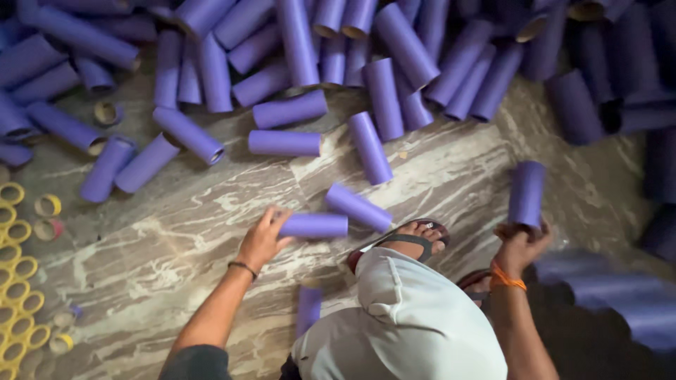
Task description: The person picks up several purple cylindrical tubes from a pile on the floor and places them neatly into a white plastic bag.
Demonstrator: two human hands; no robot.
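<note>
1. Nearest to me, the person crouched over a bent knee in pale grey cloth, a foot in a dark strapped sandal planted on the grey-and-white veined stone floor.
2. The left hand, a thin dark band at its wrist, was closed around one end of a purple cardboard tube lying on the floor. That tube's long axis ran left to right across the view, its free end pointing right toward the sandal.
3. The right hand, an orange thread at its wrist, was clamped on the bottom of a second purple cardboard tube held upright; its long axis stood near vertical in the view, top end pointing away toward the heap.
4. As I judged it, the gathering was barely begun: two tubes were in hand, one more lay loose just beside the left hand's tube, and several lay scattered further out.
5. At the left edge sat rows of small yellow rings, untouched.
6. Farthest off, the big heap of purple tubes lay jumbled, pointing every way, still to be dealt with.
</note>
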